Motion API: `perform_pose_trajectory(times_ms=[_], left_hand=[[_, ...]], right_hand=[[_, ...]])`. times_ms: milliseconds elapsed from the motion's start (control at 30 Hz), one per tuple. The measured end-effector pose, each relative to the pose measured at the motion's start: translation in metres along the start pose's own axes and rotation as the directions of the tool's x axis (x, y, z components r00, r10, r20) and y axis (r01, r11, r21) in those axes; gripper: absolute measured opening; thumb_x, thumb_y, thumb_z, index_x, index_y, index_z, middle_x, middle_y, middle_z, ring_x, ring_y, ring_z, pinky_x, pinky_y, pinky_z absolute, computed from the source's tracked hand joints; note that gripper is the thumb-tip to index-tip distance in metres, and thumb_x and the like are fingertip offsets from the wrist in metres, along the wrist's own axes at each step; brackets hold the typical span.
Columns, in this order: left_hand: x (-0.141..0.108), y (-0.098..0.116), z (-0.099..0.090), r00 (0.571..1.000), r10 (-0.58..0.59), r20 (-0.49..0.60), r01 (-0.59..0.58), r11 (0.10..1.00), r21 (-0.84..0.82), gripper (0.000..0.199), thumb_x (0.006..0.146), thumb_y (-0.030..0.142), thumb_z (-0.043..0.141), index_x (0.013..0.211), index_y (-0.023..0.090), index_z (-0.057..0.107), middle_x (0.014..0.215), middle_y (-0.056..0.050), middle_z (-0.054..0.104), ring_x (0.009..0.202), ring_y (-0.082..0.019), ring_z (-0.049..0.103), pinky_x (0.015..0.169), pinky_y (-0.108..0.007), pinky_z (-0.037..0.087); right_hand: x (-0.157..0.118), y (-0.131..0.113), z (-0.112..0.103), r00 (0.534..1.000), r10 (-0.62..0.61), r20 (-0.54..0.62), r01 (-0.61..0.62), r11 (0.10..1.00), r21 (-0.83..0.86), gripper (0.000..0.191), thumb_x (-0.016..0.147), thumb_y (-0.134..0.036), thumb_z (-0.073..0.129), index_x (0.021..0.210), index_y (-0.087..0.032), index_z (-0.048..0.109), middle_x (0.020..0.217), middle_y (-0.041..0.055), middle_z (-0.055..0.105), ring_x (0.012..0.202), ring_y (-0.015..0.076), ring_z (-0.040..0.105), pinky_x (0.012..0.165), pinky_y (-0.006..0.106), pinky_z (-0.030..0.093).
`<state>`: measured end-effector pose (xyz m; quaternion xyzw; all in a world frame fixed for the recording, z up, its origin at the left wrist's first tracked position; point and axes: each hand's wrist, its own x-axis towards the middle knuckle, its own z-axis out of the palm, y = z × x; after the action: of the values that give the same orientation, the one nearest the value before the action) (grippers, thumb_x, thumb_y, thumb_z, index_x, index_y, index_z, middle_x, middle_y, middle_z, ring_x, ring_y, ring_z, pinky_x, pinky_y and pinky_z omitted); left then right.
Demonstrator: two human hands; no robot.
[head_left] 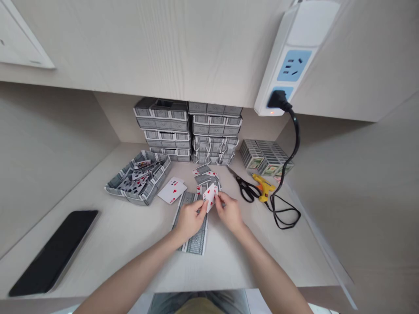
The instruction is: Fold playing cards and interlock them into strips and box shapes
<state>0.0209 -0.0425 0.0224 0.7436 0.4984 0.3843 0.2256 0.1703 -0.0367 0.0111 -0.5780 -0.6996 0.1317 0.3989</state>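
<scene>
Between my two hands is a playing card (210,197) with red hearts on its face, tilted up off the desk. My left hand (190,218) pinches its left edge, and my right hand (229,210) grips the right edge. Beneath my left hand lies a flat panel of joined grey-backed cards (195,242). Just beyond my fingers is a loose pile of cards (206,174), some face down. To the left, a few white-faced cards (172,190) rest on the desk. My fingers partly cover the held card.
An open card-built box (149,196) with loose cards stands left. Stacked card-built boxes (216,129) line the back. Scissors (248,188), a yellow glue gun (264,185) with its cord, and card packs (266,157) are right. A black phone-like slab (54,250) lies front left; a power strip (291,61) hangs above.
</scene>
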Motion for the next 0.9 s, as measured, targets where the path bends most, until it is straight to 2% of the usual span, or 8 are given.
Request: perform_pose_trajectory(times_ms=[200, 267, 333, 467, 567, 633, 767, 900], left_hand=[[-0.004, 0.003, 0.0, 0.994, 0.096, 0.045, -0.098, 0.994, 0.048, 0.035, 0.084, 0.029, 0.041, 0.052, 0.016, 0.039, 0.047, 0.005, 0.035, 0.044, -0.006, 0.033, 0.049, -0.021, 0.026], [-0.002, 0.002, -0.001, 0.999, 0.025, 0.028, -0.025, 1.0, -0.01, 0.034, 0.082, 0.031, 0.043, 0.051, 0.016, 0.04, 0.045, 0.006, 0.035, 0.043, -0.006, 0.032, 0.047, -0.02, 0.026], [0.003, 0.0, -0.003, 0.996, -0.089, 0.031, 0.093, 0.982, -0.165, 0.033, 0.08, 0.034, 0.045, 0.052, 0.016, 0.043, 0.045, 0.005, 0.038, 0.042, -0.006, 0.035, 0.045, -0.019, 0.03], [0.012, -0.002, -0.007, 0.963, -0.218, 0.16, 0.27, 0.794, -0.544, 0.029, 0.076, 0.038, 0.05, 0.059, 0.015, 0.051, 0.056, 0.002, 0.054, 0.053, -0.01, 0.051, 0.053, -0.021, 0.044], [0.013, 0.0, -0.008, 0.942, -0.243, 0.232, 0.336, 0.708, -0.621, 0.03, 0.073, 0.041, 0.054, 0.058, 0.014, 0.051, 0.056, 0.002, 0.055, 0.055, -0.012, 0.052, 0.053, -0.024, 0.047], [0.012, 0.002, -0.008, 0.935, -0.242, 0.259, 0.354, 0.689, -0.632, 0.031, 0.071, 0.041, 0.056, 0.057, 0.014, 0.051, 0.055, 0.002, 0.054, 0.054, -0.011, 0.051, 0.052, -0.023, 0.046], [0.011, 0.004, -0.008, 0.933, -0.229, 0.278, 0.357, 0.69, -0.63, 0.034, 0.069, 0.045, 0.058, 0.056, 0.014, 0.052, 0.054, 0.003, 0.053, 0.052, -0.01, 0.05, 0.051, -0.023, 0.045], [0.011, 0.004, -0.007, 0.934, -0.222, 0.281, 0.351, 0.721, -0.597, 0.035, 0.07, 0.045, 0.056, 0.054, 0.014, 0.05, 0.051, 0.003, 0.052, 0.051, -0.01, 0.049, 0.05, -0.022, 0.044]], right_hand=[[-0.004, -0.005, 0.003, 1.0, 0.019, -0.019, -0.022, 0.989, -0.149, 0.025, 0.084, -0.024, 0.039, 0.083, -0.015, 0.062, 0.066, 0.0073, 0.065, 0.055, 0.0164, 0.059, 0.056, 0.024, 0.041], [-0.002, -0.006, 0.0, 0.998, 0.052, -0.04, -0.054, 0.997, -0.048, 0.026, 0.084, -0.028, 0.04, 0.082, -0.015, 0.062, 0.066, 0.0066, 0.065, 0.056, 0.0159, 0.059, 0.057, 0.024, 0.042], [0.002, -0.007, -0.006, 0.996, 0.09, -0.001, -0.088, 0.977, 0.194, 0.027, 0.084, -0.035, 0.043, 0.082, -0.016, 0.062, 0.069, 0.0053, 0.065, 0.06, 0.0155, 0.059, 0.059, 0.024, 0.044], [0.009, -0.013, -0.016, 0.964, 0.171, 0.205, -0.266, 0.693, 0.67, 0.037, 0.078, -0.049, 0.049, 0.091, -0.017, 0.062, 0.086, 0.0061, 0.067, 0.075, 0.0178, 0.06, 0.066, 0.027, 0.047], [0.01, -0.02, -0.016, 0.893, 0.232, 0.385, -0.45, 0.448, 0.773, 0.05, 0.081, -0.057, 0.037, 0.096, -0.016, 0.061, 0.088, 0.0084, 0.066, 0.074, 0.0186, 0.061, 0.063, 0.029, 0.047], [0.007, -0.022, -0.011, 0.849, 0.247, 0.467, -0.528, 0.371, 0.764, 0.053, 0.082, -0.058, 0.035, 0.098, -0.015, 0.06, 0.085, 0.0092, 0.066, 0.072, 0.0187, 0.061, 0.06, 0.028, 0.047], [0.002, -0.019, 0.001, 0.867, 0.296, 0.4, -0.495, 0.421, 0.76, 0.05, 0.079, -0.058, 0.041, 0.093, -0.014, 0.06, 0.076, 0.0074, 0.064, 0.065, 0.0172, 0.059, 0.057, 0.027, 0.045], [-0.002, -0.012, 0.006, 0.941, 0.28, 0.189, -0.335, 0.7, 0.631, 0.042, 0.081, -0.054, 0.042, 0.071, -0.015, 0.058, 0.059, 0.0008, 0.056, 0.053, 0.0123, 0.048, 0.05, 0.023, 0.039]])
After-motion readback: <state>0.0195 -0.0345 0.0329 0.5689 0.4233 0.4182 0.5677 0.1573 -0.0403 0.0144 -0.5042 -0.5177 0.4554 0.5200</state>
